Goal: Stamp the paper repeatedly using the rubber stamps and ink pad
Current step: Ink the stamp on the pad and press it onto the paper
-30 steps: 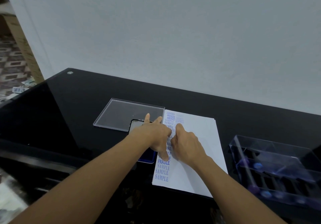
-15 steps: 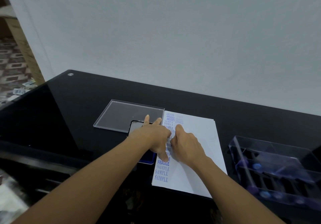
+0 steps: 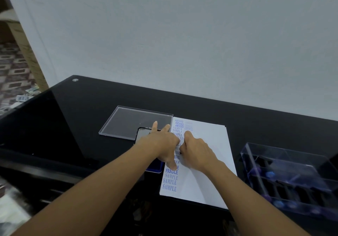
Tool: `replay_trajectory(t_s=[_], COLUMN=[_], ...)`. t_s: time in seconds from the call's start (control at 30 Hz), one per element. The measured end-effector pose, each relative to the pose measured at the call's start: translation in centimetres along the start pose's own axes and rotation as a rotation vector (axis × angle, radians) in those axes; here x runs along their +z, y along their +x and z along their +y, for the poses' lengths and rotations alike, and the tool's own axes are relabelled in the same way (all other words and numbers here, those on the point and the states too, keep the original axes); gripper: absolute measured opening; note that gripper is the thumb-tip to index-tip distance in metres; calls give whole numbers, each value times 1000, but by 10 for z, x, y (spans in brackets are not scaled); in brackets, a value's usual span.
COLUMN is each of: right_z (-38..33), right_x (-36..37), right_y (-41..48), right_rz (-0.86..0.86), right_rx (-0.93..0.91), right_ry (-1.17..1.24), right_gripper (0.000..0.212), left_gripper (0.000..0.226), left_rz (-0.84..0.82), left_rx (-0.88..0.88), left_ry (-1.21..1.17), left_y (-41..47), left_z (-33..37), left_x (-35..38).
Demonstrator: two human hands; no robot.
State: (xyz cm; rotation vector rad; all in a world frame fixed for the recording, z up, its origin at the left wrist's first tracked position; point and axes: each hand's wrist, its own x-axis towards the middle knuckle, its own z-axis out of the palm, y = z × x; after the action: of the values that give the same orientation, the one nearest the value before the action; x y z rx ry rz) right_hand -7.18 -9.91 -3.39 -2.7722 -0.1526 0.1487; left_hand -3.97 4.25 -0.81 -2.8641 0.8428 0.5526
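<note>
White paper (image 3: pixel 206 162) is laid flat, blue words printed down its left edge, where a barely seen stamp (image 3: pixel 180 152) is held. A blue ink pad (image 3: pixel 155 168) is set alongside.

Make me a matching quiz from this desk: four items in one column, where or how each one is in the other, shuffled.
1 paper
2 clear lid
3 stamp case
4 ink pad

A at the right end of the desk
B partly under the left hand
C rows of blue words down its left side
D flat, left of the paper's far corner

Pairs: 1-C, 2-D, 3-A, 4-B
</note>
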Motion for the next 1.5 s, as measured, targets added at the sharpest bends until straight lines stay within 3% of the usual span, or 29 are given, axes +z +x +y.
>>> replay_trajectory(t_s=[0.17, 0.33, 0.53, 0.63, 1.2, 1.5], right_z=[6, 14, 14, 14, 19, 69], right_x=[-25, -79, -120, -125, -125, -123], right_y=[-3, -3, -10, -12, -25, -58], right_rz=[103, 251, 302, 321, 316, 237], right_rx=[61, 71, 13, 1, -23, 139], right_ry=[127, 254, 286, 296, 292, 390], right_gripper=[18, 18, 13, 12, 10, 22], left_gripper=[84, 69, 45, 44, 41, 44], left_rz=[8, 150, 318, 374, 415, 368], left_rx=[-1, -36, -77, -82, -99, 9], left_ry=[-20, -140, -201, -242, -225, -241], left_y=[-4, -12, -22, -27, -38, -17], left_z=[-1, -15, -23, -20, 4, 61], left_x=[-6, -24, -50, -57, -67, -67])
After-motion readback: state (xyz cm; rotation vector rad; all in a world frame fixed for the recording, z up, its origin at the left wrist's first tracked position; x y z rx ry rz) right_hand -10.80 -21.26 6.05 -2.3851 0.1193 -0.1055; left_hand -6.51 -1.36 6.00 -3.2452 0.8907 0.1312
